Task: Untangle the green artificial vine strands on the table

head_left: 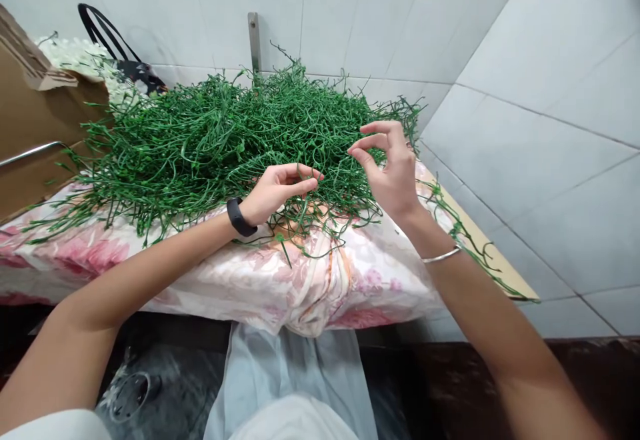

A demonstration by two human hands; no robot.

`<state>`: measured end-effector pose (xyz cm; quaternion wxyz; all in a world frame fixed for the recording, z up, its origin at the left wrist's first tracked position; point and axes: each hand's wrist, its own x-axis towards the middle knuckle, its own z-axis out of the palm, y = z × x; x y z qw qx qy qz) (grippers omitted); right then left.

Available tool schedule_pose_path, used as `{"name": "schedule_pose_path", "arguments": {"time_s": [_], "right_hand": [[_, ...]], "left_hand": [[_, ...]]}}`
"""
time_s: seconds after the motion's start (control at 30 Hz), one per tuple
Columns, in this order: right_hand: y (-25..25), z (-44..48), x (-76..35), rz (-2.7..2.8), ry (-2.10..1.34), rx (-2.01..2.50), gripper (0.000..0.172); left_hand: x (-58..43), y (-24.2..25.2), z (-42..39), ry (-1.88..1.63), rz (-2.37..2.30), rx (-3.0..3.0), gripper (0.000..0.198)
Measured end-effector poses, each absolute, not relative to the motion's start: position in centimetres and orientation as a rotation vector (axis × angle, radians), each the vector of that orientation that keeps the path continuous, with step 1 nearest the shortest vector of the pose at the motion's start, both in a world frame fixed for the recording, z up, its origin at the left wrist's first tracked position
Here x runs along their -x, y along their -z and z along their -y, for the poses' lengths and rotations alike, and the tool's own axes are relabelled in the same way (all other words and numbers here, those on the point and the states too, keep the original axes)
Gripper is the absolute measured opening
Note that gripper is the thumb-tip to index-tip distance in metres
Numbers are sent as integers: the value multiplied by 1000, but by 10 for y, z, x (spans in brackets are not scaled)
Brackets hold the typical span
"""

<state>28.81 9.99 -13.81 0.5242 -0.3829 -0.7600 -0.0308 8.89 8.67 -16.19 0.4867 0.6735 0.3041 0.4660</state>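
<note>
Left hand [277,190], right hand [387,170]; one stem heap [225,133]

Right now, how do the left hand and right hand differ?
Left hand lies low at the pile's near edge, fingers curled shut on green stems; right hand is raised higher, fingertips pinched. Left hand's wrist has a black band; right hand's has a silver bangle. Both are bare, over the same pile.

A wooden table [500,270] was draped with a pink floral cloth [260,287] that hung over its front edge. A tangled heap of green plastic stems [225,140] lay on the cloth, with strands trailing along the bare right edge.
</note>
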Motion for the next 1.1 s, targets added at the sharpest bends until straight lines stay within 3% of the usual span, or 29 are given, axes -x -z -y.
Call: {"name": "schedule_pose_path", "arguments": {"time_s": [0.27, 0.57, 1.0, 1.1], "right_hand": [[135, -81, -281, 1969, 118, 730, 18], [144, -80, -274, 2214, 28, 672, 32], [144, -83, -276, 2143, 175, 713, 14], [144, -83, -276, 2139, 147, 718, 10]], "left_hand": [[-92, 168, -87, -1011, -686, -1634, 37], [-88, 167, -91, -1035, -526, -1467, 35], [-86, 158, -88, -962, -670, -1515, 40], [-85, 157, -89, -959, -692, -1578, 33]]}}
